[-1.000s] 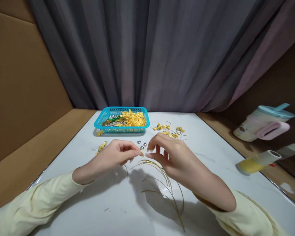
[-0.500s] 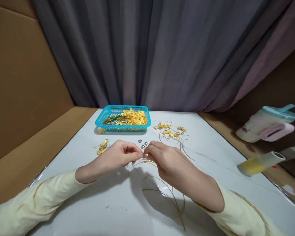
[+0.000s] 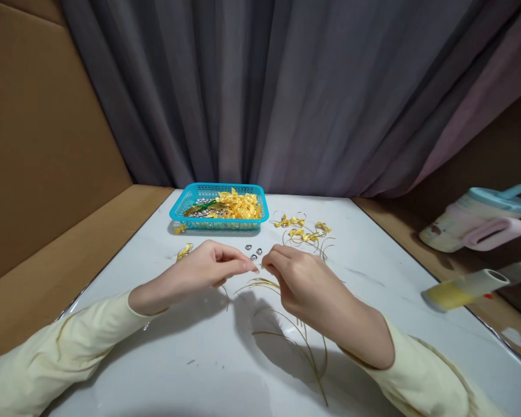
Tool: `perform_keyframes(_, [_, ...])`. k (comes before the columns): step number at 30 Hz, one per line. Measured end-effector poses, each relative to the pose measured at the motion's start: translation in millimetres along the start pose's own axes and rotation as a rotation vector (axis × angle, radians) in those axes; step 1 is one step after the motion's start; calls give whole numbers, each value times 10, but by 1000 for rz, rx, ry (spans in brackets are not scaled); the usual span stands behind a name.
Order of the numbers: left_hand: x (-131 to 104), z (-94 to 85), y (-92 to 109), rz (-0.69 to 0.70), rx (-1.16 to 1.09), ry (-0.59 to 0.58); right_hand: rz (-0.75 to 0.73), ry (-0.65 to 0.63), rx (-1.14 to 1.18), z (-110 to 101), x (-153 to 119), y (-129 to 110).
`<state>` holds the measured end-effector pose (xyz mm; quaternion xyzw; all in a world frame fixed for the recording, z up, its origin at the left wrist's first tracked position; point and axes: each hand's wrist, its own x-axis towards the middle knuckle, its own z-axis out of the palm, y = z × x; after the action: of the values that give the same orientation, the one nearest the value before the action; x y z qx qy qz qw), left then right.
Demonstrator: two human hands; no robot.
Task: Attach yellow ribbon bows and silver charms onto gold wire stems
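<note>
My left hand is closed in a pinch, thumb against fingers, with a thin gold cord curving down from beneath it. Facing it a small distance away, my right hand pinches too; a tiny golden bit shows at its fingertips. What lies inside the pinches is mostly hidden, but it looks like gold cord. Just beyond the fingertips lie several small silver beads. A bundle of gold cords rests below the hands, and longer loose cords curl under my right wrist.
A blue basket at the back holds yellow ribbon bows, silver beads and gold cords. Tied yellow bows with cords lie right of it, another bow at left. A cup and a tape roll stand at right.
My fingertips have drawn slightly apart, leaving a narrow gap where they met before. The whole view has shifted a little; the things on the table lie as before.
</note>
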<state>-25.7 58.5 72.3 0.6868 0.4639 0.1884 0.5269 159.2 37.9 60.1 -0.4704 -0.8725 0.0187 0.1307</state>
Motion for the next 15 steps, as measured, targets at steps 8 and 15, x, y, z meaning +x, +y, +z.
perform_keyframes(8, [-13, -54, 40, -45, 22, -20, 18, 79, 338, -157, 53, 87])
perform_keyframes(15, [-20, -68, 4, 3, -44, 31, 186, -22, 678, -234, 106, 127])
